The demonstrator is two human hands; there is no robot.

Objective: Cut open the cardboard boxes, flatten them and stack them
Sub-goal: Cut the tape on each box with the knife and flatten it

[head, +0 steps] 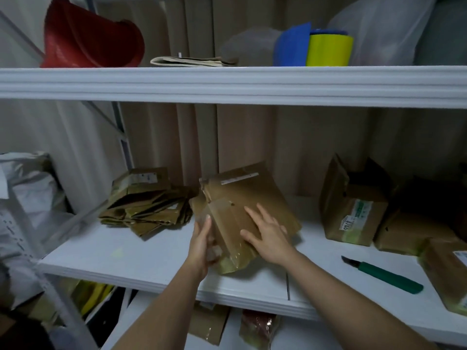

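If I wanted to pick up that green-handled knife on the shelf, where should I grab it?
Probably by the green handle of the knife, coming from above at its near right end. It lies flat on the white shelf with the dark blade pointing up-left, so a grip on the handle keeps fingers well clear of it.

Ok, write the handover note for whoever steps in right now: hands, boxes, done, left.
Left hand grips the near left edge of the flattened box; right hand presses flat on top of it.
Done: a pile of flattened boxes lies to the left on the shelf.
Left: add this box to the pile, then cut the uncut boxes on the right.
Knife lies on the shelf, right of the hands.
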